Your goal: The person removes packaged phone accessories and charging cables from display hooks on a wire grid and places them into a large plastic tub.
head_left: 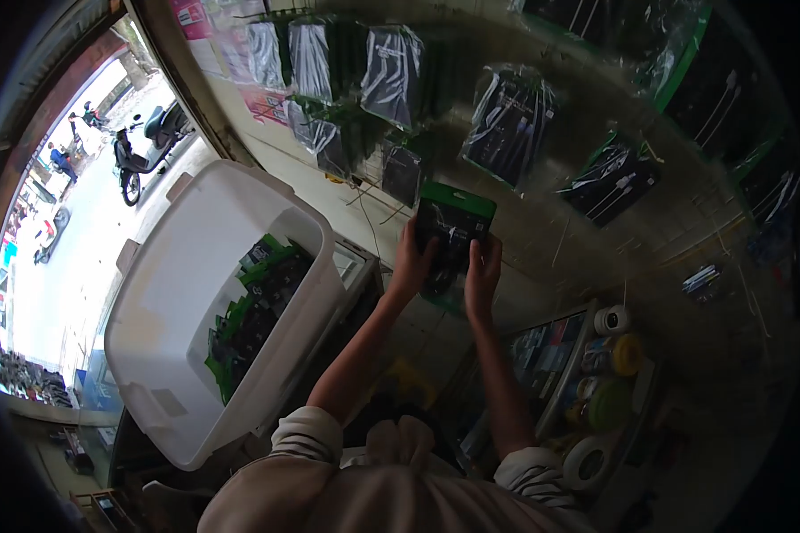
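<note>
Both my hands hold a black and green cable package [456, 222] upright in front of the wall. My left hand [412, 259] grips its left edge, with the thumb on the front. On the right edge, my right hand [483, 274] is closed around it in the same way, thumb forward. A hang hole shows in the green top strip. To the left stands a large white plastic tub [182, 275], tilted in view, with several similar green and black packages [258, 302] inside it.
Wrapped cable packages [507, 124] hang on the wall ahead. A glass display case [542, 355] stands at the lower right, beside shelved jars and tape rolls [587, 462]. Past the opening at left, a motorbike [147, 147] is parked on the bright street.
</note>
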Demonstrator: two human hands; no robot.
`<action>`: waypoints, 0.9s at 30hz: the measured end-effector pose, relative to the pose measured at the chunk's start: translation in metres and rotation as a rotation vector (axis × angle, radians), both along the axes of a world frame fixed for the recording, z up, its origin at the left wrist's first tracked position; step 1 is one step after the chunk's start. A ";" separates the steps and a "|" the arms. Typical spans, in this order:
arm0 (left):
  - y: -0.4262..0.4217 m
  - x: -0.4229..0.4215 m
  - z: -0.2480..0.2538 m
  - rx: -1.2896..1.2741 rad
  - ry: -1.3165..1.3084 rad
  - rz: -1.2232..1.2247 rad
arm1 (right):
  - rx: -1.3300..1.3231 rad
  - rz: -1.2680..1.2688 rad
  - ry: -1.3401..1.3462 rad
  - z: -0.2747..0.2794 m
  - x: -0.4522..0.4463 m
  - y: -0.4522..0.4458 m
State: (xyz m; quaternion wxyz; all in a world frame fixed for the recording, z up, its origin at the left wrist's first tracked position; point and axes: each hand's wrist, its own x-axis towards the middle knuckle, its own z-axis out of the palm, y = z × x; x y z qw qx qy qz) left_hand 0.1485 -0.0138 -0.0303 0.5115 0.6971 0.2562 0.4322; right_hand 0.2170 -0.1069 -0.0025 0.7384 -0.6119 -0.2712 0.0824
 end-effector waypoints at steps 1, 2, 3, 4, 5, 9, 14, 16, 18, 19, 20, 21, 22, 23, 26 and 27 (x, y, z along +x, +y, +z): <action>-0.001 -0.003 0.003 -0.039 0.040 -0.039 | -0.039 -0.014 -0.027 -0.003 0.001 -0.002; -0.002 -0.006 0.005 -0.078 0.079 -0.081 | -0.076 -0.030 -0.054 -0.004 0.001 -0.004; -0.006 -0.008 0.010 -0.056 0.070 -0.048 | -0.029 -0.010 -0.011 0.000 -0.002 -0.006; -0.009 -0.011 0.015 -0.048 0.065 -0.043 | -0.021 -0.005 -0.017 0.004 -0.006 -0.009; -0.013 -0.015 0.018 -0.056 0.040 -0.044 | -0.014 -0.003 0.000 0.009 -0.010 -0.012; -0.025 -0.045 0.040 -0.176 -0.059 -0.039 | 0.006 0.085 0.002 0.018 -0.026 -0.014; -0.007 -0.104 0.047 -0.197 -0.154 0.146 | 0.036 0.369 0.023 0.026 -0.077 0.014; 0.008 -0.134 0.042 -0.174 -0.197 0.261 | 0.046 0.489 -0.004 0.017 -0.098 0.030; 0.017 -0.167 0.047 -0.190 -0.235 0.349 | -0.048 0.680 0.014 -0.007 -0.118 0.054; 0.020 -0.185 0.051 -0.201 -0.190 0.396 | -0.037 0.726 -0.006 -0.007 -0.131 0.063; 0.023 -0.202 0.053 -0.217 -0.146 0.446 | -0.038 0.776 -0.010 -0.005 -0.143 0.073; 0.026 -0.218 0.053 -0.215 -0.155 0.498 | -0.054 0.825 -0.002 -0.001 -0.156 0.083; 0.027 -0.234 0.053 -0.177 -0.168 0.533 | -0.073 0.875 0.006 0.010 -0.171 0.091; 0.029 -0.251 0.053 -0.140 -0.178 0.565 | -0.190 0.889 -0.004 0.022 -0.184 0.097; 0.038 -0.304 0.037 -0.197 -0.176 0.577 | -0.099 0.984 -0.029 0.010 -0.224 0.129; 0.042 -0.319 0.026 -0.172 -0.131 0.646 | -0.126 0.968 -0.152 0.004 -0.238 0.139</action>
